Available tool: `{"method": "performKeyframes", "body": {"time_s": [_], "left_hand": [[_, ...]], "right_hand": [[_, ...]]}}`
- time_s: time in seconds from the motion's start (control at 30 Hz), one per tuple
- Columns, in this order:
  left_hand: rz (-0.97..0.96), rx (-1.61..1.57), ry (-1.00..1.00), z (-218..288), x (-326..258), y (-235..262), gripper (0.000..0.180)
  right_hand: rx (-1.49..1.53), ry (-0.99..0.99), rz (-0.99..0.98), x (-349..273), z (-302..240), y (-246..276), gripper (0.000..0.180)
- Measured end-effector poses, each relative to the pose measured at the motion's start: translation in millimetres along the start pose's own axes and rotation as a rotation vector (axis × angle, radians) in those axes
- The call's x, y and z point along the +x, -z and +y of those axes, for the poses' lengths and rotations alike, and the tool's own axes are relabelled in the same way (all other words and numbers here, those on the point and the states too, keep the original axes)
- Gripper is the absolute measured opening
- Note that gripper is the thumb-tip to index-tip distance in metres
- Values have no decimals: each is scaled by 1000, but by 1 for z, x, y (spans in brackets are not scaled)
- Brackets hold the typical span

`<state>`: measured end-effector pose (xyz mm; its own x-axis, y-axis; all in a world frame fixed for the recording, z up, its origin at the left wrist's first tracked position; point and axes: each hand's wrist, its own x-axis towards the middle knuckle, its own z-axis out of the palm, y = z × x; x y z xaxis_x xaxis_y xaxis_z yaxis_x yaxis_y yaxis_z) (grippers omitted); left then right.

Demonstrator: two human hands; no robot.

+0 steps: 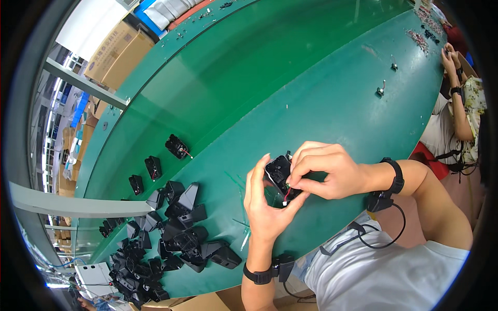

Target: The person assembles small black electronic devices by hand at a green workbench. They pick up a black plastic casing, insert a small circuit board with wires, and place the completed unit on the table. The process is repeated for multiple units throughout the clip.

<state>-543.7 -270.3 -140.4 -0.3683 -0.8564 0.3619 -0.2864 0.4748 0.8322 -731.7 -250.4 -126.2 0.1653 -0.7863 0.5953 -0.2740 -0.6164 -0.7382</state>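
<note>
My left hand (265,211) holds an open black plastic housing (279,168) from its left and lower sides, just above the green table. Inside the housing are dark parts, and a red wire (288,193) with a small white plug hangs over its near edge. My right hand (329,171) reaches across from the right, thumb and forefinger pinched together at the housing's inside by the wire. What those fingertips grip is too small and covered to make out.
A heap of black plastic shells (184,238) lies to the left. Beyond it, several black housings (177,146) sit in a row on a shiny green strip. Two small wired parts (381,92) lie at the far right, near another person's hands (451,57). A grey metal post (83,201) stands at left.
</note>
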Motion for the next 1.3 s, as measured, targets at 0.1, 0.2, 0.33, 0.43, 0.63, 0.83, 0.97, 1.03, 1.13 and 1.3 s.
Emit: {"method": "performKeyframes", "body": {"time_s": [0.1, 0.2, 0.33, 0.43, 0.63, 0.83, 0.97, 1.03, 1.13, 1.3], "left_hand": [[-12, 81, -11, 3, 1, 2, 89], [-18, 145, -102, 4, 4, 1, 88], [14, 163, -143, 2, 1, 0, 91], [56, 191, -128, 2, 3, 4, 94], [83, 141, -75, 6, -1, 10, 95], [19, 75, -92, 4, -2, 3, 93], [4, 58, -116, 6, -1, 4, 92], [8, 97, -127, 8, -3, 3, 91], [-17, 87, -86, 11, -1, 2, 90], [-41, 63, -96, 9, -1, 3, 91]], "right_hand": [[-57, -52, -106, 2, -1, 7, 12], [-107, -17, -114, 2, -3, 6, 11], [-47, -90, -137, -3, 0, 1, 13], [84, -181, -189, 1, 1, 5, 19], [415, -315, -362, 2, 6, 9, 28], [688, -527, -371, -1, 17, 9, 22], [721, -479, -341, -1, 14, 6, 21], [833, -613, -350, 0, 12, 6, 17], [905, -733, -332, 3, 7, 7, 13], [816, -660, -320, -5, 10, 5, 13]]}}
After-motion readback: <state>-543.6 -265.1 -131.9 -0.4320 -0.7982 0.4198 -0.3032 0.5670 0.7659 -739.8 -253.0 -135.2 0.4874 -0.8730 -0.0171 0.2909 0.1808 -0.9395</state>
